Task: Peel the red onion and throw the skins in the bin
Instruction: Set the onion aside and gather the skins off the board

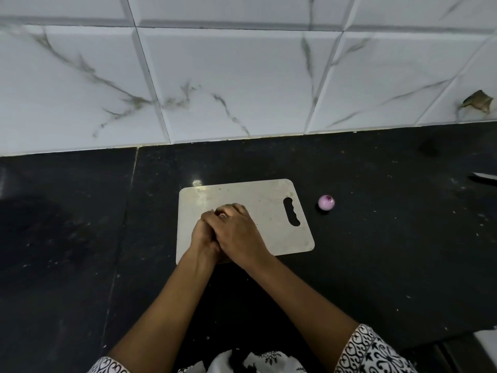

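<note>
The red onion (326, 203) sits on the black tabletop (376, 251), just beside the right-hand short edge of the steel cutting board (269, 200) and apart from it. It is peeled, pale lilac and close to ball-shaped, so no long axis shows. Its one darker purple end points up and slightly toward the tiled wall (242, 76).

Over the near left part of the board the person's two hands are pressed together. The right grip (236, 230) lies on top, its fingers curled over the left grip (203, 236), which is mostly covered. A small pale scrap shows between the fingers, but whether either grip is grasping anything cannot be told.

The board lies flat with its handle slot (291, 211) on the side toward the onion. A knife blade (484, 177) pokes in at the right edge of the view, well apart from the onion. Patterned black-and-white sleeves (371, 351) cover the upper forearms.
</note>
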Action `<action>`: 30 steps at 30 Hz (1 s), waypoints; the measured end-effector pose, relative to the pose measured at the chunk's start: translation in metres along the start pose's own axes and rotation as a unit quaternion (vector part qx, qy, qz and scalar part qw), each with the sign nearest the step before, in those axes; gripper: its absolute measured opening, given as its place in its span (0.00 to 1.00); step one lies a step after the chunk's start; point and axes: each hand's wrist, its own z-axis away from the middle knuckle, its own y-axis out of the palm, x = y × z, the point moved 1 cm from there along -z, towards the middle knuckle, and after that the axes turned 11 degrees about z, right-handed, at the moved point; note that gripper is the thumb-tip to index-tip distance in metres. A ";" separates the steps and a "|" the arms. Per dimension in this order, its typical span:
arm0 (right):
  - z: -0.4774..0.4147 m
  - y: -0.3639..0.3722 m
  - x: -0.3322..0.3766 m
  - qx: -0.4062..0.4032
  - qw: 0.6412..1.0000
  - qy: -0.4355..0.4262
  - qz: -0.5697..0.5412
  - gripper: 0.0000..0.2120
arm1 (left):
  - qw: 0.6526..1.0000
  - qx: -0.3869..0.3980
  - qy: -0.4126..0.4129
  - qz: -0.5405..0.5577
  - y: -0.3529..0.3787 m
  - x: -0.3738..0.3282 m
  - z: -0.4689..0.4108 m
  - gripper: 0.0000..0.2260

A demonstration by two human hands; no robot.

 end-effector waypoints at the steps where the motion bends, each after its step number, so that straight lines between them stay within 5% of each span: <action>1: 0.003 -0.002 -0.002 0.038 0.998 0.006 -0.042 0.18 | 0.996 -0.081 0.023 0.018 -0.004 -0.003 -0.007 0.07; 4: 0.022 -0.005 -0.020 -0.024 0.979 0.076 -0.189 0.16 | 0.975 -0.138 0.017 0.174 -0.019 -0.019 -0.019 0.08; 6: 0.027 0.002 -0.048 -0.073 0.963 0.179 -0.189 0.12 | 0.969 -0.148 0.043 0.191 -0.020 -0.034 -0.024 0.10; 9: 0.018 0.021 -0.074 0.045 0.946 0.266 -0.180 0.10 | 0.975 -0.130 0.057 0.168 -0.022 -0.044 -0.023 0.08; 16: -0.028 0.046 -0.079 0.146 0.976 0.123 -0.104 0.19 | 0.971 -0.117 0.041 0.202 -0.028 -0.049 -0.023 0.09; 21: -0.036 0.045 -0.091 0.133 0.980 0.078 -0.123 0.06 | 0.974 -0.112 0.031 0.195 -0.025 -0.046 -0.022 0.12; 26: -0.019 0.052 -0.089 0.107 0.988 0.081 -0.072 0.04 | 0.973 -0.121 0.027 0.194 -0.020 -0.040 -0.019 0.14; 28: -0.012 0.046 -0.094 0.062 0.972 0.182 -0.133 0.03 | 0.975 -0.128 0.019 0.181 -0.020 -0.035 -0.020 0.16; 30: -0.010 0.028 -0.089 -0.003 0.914 0.309 -0.264 0.03 | 0.975 -0.147 0.018 0.164 -0.018 -0.025 -0.023 0.16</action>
